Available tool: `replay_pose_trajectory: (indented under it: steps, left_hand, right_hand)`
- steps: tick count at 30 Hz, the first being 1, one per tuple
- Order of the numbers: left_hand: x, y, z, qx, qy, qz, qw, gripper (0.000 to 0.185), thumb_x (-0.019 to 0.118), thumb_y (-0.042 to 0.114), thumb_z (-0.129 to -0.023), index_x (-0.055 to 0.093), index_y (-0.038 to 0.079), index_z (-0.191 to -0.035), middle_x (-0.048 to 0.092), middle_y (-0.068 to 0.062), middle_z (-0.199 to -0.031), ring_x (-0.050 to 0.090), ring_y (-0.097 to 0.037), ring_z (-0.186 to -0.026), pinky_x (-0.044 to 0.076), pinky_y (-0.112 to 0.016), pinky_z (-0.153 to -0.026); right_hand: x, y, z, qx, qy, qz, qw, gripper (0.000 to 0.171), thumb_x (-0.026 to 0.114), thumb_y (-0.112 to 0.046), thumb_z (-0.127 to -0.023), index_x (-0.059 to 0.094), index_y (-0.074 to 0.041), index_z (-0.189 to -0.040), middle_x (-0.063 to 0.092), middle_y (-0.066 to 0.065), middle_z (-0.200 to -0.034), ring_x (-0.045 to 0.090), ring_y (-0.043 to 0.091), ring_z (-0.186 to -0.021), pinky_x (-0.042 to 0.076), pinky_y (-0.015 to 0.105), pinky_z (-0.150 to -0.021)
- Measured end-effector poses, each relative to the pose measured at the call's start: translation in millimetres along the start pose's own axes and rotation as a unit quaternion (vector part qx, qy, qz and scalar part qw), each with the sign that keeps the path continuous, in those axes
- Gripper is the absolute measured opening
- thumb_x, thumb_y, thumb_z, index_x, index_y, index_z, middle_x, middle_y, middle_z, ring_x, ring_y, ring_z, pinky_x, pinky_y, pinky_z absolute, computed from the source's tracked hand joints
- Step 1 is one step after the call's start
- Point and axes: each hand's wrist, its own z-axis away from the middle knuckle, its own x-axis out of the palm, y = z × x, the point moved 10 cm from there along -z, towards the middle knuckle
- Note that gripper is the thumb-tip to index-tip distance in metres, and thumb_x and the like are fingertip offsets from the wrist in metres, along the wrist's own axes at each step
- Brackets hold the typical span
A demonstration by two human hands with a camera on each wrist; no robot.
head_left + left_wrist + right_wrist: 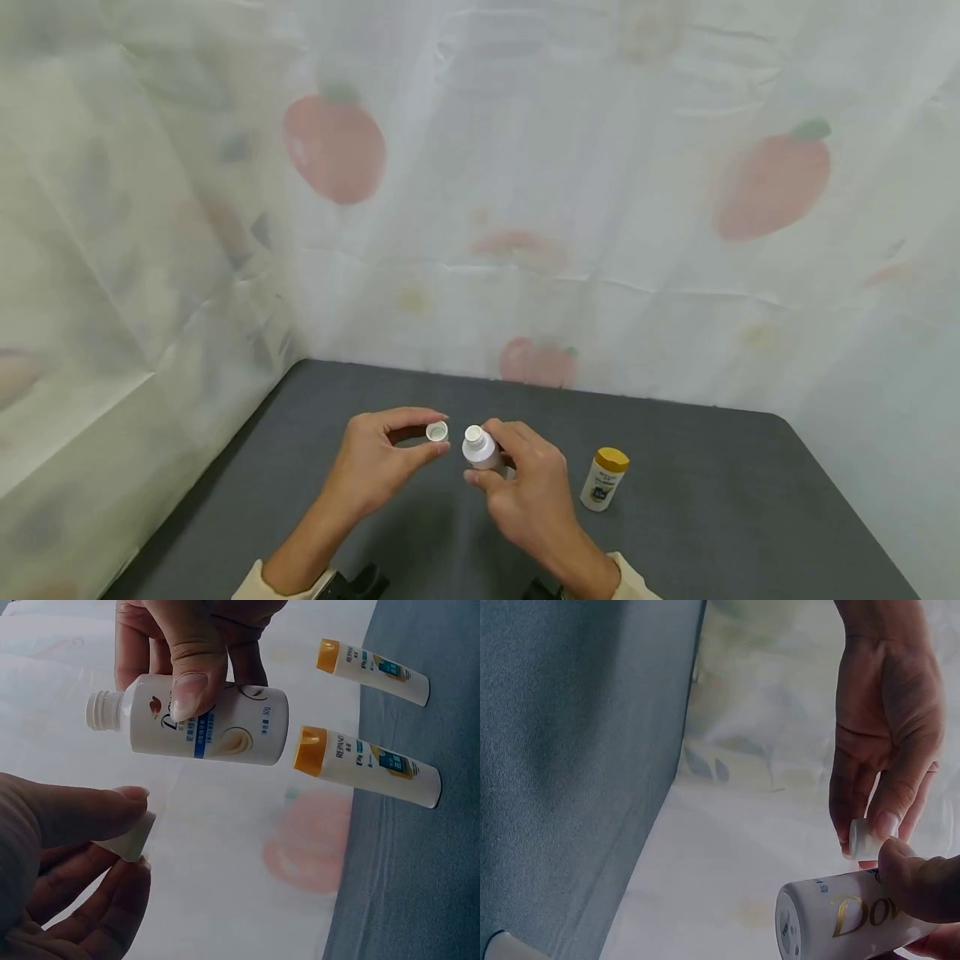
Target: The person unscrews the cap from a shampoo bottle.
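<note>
The right hand point(534, 483) holds the bottle point(481, 454), with thumb and fingers curled round its sides; the bottle is up in the air over the table point(712, 500); just left of the bottle, near but not touching it, the left hand point(371, 458) pinches the white cap point(437, 432) between thumb and fingers. To the right of the bottle, down on the table, stands a yellow-top point(602, 482); the left wrist view also shows a twin point(382, 771), which I cannot pick out in the head view; behind the bottle hangs a sheet point(645, 167) with fruit on it.

To do this well, I think, the bottle is best kept upright, as its mouth point(473, 432) is bare and it could spill; the hold should be firm but soft, since a squeeze might push stuff out; the cap is best held by its side, so no finger gets inside; should cap and neck point(103, 711) meet, straight in line is best, so the ridges do not catch.

The mouth points up, leaning a bit; the bottle's long way runs nearly up and down, base toward the table; the cap's hollow side seems to face up.
</note>
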Motion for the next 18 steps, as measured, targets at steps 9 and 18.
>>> replay_pose_trajectory:
  steps: [9, 18]
  left_hand:
    - [-2.8, -7.0, -2.3, -0.008, 0.004, -0.008, 0.9999, 0.025, 0.091, 0.017, -0.081, 0.083, 0.022, -0.105, 0.081, -0.002, -0.106, 0.079, -0.017, -0.098, 0.062, -0.021, -0.079]
    - [-5.5, -17.0, -6.1, -0.011, 0.007, -0.024, 0.9996, 0.025, 0.09, 0.014, -0.081, 0.084, 0.021, -0.104, 0.082, -0.004, -0.105, 0.08, -0.021, -0.098, 0.064, -0.024, -0.078]
  right_hand:
    - [7.7, -0.8, 0.0, -0.013, 0.009, 0.007, 1.0, 0.047, 0.097, -0.009, -0.065, 0.073, -0.021, -0.103, 0.07, -0.006, -0.093, 0.067, 0.008, -0.081, 0.058, 0.024, -0.07]
    - [22.3, 5.3, -2.1, 0.028, -0.015, -0.019, 0.999, 0.041, 0.094, -0.007, -0.07, 0.072, -0.02, -0.102, 0.069, -0.003, -0.092, 0.072, 0.012, -0.085, 0.061, 0.026, -0.072]
